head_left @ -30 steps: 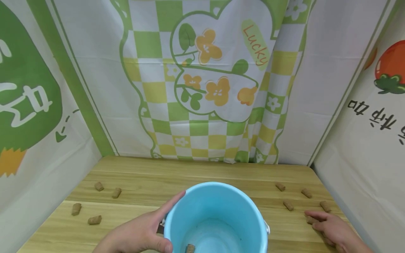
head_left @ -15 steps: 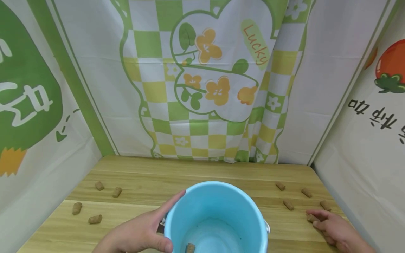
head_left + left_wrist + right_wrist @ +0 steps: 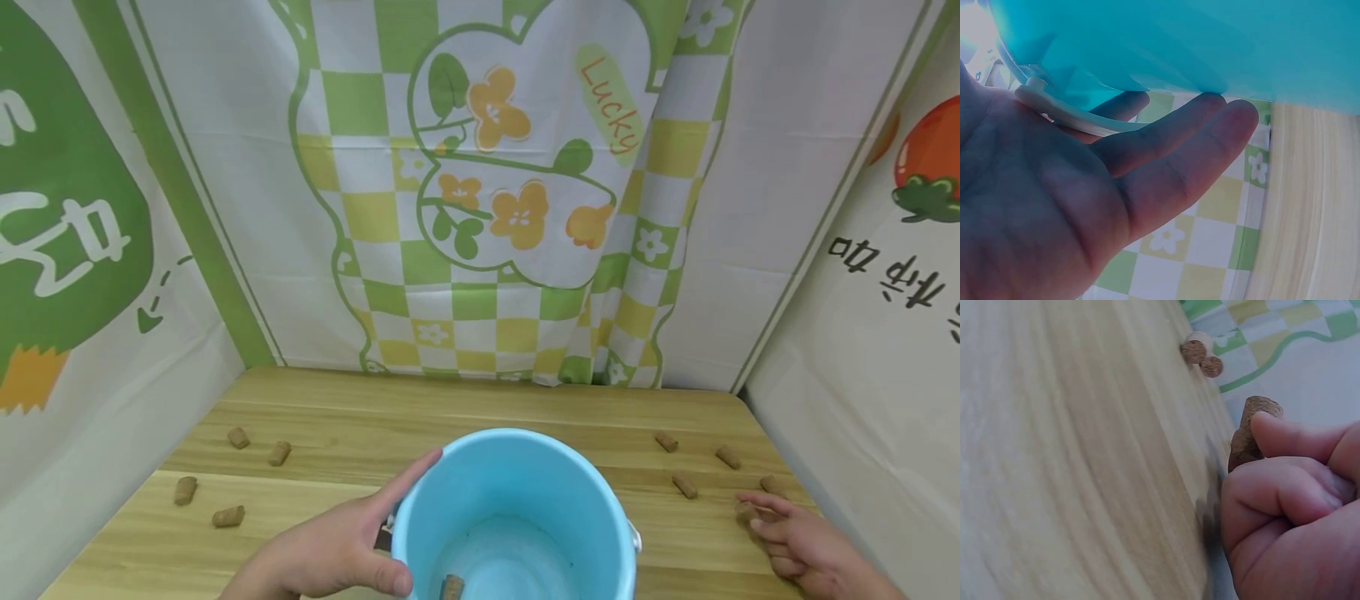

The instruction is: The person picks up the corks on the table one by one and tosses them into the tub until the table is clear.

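Note:
My left hand (image 3: 337, 542) holds a light-blue bucket (image 3: 517, 475) by its left side, thumb at the near rim and index finger along the wall. In the left wrist view, several fingertips touch the bucket's outer wall beside its white handle (image 3: 1079, 117). One cork (image 3: 452, 587) lies inside on the bucket's floor. Over the right side of the table, my right hand (image 3: 810, 546) pinches another cork (image 3: 1254, 428) between thumb and fingers. The right wrist view shows this cork raised off the wood, with the other fingers curled.
Several corks (image 3: 684, 486) lie on the wooden table (image 3: 337, 417) at the right, just beyond my right hand. Several more corks (image 3: 228, 517) are spread over the left part. Printed cloth (image 3: 495, 333) hangs around the table's back and sides.
My right hand has pinched the cork and lifted it off the table, shifting slightly right. The left hand and bucket have stayed in place.

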Action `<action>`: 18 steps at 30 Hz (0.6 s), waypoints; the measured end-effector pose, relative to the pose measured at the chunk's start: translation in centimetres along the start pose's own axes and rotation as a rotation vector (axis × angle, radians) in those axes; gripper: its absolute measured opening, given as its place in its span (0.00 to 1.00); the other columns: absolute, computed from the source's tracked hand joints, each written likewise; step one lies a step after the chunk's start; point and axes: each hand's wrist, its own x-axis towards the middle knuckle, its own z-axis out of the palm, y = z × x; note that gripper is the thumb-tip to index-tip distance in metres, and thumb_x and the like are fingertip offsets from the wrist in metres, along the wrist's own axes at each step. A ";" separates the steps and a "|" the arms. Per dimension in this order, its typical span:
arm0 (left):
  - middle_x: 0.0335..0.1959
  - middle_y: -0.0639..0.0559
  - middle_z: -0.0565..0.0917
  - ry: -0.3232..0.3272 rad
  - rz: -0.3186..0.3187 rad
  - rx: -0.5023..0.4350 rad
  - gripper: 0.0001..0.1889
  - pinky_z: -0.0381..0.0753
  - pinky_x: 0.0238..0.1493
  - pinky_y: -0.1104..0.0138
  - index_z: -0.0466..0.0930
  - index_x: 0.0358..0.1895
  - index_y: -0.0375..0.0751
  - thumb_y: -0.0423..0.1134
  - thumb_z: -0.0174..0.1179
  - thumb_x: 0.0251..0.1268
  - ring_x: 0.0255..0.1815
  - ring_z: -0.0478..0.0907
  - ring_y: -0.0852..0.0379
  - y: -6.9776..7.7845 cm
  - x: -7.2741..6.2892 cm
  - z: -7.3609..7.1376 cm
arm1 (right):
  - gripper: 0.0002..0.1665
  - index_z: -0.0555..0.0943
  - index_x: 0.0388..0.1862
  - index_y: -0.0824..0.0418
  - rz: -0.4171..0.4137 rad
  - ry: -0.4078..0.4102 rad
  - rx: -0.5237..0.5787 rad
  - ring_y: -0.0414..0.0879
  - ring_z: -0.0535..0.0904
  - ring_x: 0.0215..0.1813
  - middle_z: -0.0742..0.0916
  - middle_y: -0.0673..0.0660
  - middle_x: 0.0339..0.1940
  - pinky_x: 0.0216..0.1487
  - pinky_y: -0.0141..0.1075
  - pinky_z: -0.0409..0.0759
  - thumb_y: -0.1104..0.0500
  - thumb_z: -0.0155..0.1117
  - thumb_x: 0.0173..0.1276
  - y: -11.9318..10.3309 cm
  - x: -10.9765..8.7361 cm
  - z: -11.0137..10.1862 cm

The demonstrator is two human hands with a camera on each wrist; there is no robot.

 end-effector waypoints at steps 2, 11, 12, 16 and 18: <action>0.71 0.38 0.64 -0.002 -0.004 -0.001 0.57 0.77 0.54 0.61 0.36 0.81 0.64 0.51 0.72 0.60 0.58 0.75 0.43 -0.1 0.1 0.0 | 0.22 0.83 0.51 0.42 -0.010 -0.054 0.074 0.34 0.48 0.21 0.75 0.47 0.34 0.22 0.26 0.61 0.68 0.51 0.78 0.0 -0.1 -0.2; 0.72 0.38 0.62 -0.013 -0.019 -0.049 0.58 0.78 0.54 0.60 0.35 0.82 0.62 0.53 0.72 0.59 0.59 0.74 0.41 0.1 0.1 0.1 | 0.27 0.83 0.57 0.47 -0.079 -0.234 0.326 0.36 0.38 0.24 0.78 0.45 0.42 0.24 0.25 0.60 0.66 0.37 0.84 0.5 -0.2 -0.5; 0.72 0.38 0.62 -0.014 -0.019 -0.053 0.58 0.78 0.54 0.59 0.35 0.82 0.63 0.54 0.72 0.59 0.59 0.74 0.41 0.2 0.1 0.1 | 0.27 0.83 0.58 0.48 -0.087 -0.250 0.349 0.36 0.38 0.24 0.78 0.45 0.42 0.25 0.25 0.60 0.66 0.36 0.84 0.5 -0.2 -0.5; 0.72 0.38 0.61 -0.018 -0.027 -0.059 0.58 0.78 0.53 0.59 0.34 0.82 0.62 0.55 0.71 0.59 0.59 0.74 0.41 0.2 0.1 0.2 | 0.29 0.81 0.61 0.49 -0.143 -0.324 0.416 0.36 0.39 0.24 0.78 0.44 0.41 0.25 0.25 0.57 0.66 0.31 0.85 0.4 -0.1 0.2; 0.73 0.38 0.61 -0.017 -0.026 -0.058 0.58 0.78 0.54 0.59 0.34 0.82 0.62 0.55 0.71 0.59 0.59 0.74 0.41 0.3 0.0 0.2 | 0.29 0.80 0.62 0.50 -0.176 -0.328 0.430 0.36 0.39 0.24 0.78 0.45 0.43 0.25 0.24 0.55 0.66 0.31 0.85 0.0 0.1 0.8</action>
